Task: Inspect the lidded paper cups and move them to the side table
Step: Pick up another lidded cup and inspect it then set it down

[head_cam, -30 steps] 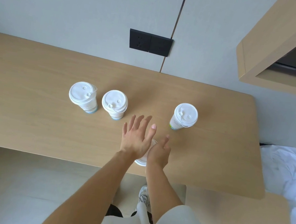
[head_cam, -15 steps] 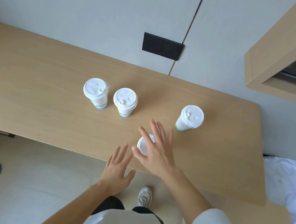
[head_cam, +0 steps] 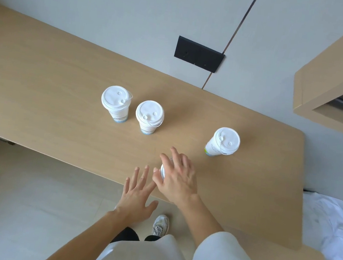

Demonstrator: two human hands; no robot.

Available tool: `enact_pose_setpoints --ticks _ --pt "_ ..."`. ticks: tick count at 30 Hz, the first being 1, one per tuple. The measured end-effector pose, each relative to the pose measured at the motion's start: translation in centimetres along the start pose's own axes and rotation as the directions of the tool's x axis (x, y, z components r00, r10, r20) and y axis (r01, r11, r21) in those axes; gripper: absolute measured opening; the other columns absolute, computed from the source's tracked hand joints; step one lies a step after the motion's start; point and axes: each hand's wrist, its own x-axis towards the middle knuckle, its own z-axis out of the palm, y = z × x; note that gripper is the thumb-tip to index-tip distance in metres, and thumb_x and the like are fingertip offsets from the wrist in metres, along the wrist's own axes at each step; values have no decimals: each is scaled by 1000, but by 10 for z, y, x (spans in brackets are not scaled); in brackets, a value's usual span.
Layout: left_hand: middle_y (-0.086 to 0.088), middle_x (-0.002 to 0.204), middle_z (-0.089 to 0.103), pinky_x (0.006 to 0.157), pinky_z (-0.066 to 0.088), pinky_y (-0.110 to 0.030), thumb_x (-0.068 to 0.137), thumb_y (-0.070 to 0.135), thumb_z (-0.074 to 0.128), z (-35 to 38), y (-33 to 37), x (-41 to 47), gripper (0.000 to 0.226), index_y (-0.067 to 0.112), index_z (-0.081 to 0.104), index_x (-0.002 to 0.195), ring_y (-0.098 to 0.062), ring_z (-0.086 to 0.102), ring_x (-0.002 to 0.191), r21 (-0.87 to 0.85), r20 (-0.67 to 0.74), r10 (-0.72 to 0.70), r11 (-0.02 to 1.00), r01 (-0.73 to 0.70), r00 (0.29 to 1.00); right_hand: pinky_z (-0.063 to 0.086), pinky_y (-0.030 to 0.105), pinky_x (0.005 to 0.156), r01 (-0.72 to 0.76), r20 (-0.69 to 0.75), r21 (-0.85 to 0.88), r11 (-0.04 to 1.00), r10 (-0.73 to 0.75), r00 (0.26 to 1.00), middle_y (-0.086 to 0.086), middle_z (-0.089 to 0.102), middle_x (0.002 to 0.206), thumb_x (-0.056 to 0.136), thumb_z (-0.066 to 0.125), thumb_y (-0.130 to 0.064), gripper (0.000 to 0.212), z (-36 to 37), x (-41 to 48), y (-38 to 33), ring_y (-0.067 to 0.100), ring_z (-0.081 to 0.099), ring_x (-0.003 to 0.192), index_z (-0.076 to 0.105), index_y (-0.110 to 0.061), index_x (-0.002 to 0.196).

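Cup 1 (head_cam: 162, 170), lidded, stands near the front edge of the table (head_cam: 39, 87), mostly hidden under the right grip (head_cam: 177, 178), whose fingers lie spread across the lid. The left grip (head_cam: 137, 198) hovers just beside it, fingers spread, holding nothing. Cup 2 (head_cam: 115, 103), cup 3 (head_cam: 149, 116) and cup 4 (head_cam: 224, 142) stand upright farther back, lids on.

The one camera sits on my head and looks steeply down and forward, close above my fingers (head_cam: 143, 178). Beyond them it takes in the bench (head_cam: 60, 91) and wall (head_cam: 117, 10), beneath them the floor (head_cam: 32, 209), and to their right the bed (head_cam: 340, 233).
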Motion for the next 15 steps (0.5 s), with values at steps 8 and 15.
enact_pose_setpoints --ticks 8,15 --pt "-2 158 47 116 39 -37 103 39 58 -38 8 11 59 33 36 158 -25 48 142 -551 -65 -119 832 64 991 49 38 97 -628 338 474 617 531 777 0 65 130 94 62 -49 49 -35 17 30 27 59 122 61 -22 135" --pt "-6 107 71 62 55 -30 100 54 56 -113 48 2 34 24 70 107 -26 73 71 -792 73 -236 576 200 969 43 27 66 -697 577 717 -24 582 573 -18 60 104 100 61 -43 17 -95 -8 36 -6 53 96 69 -31 108"
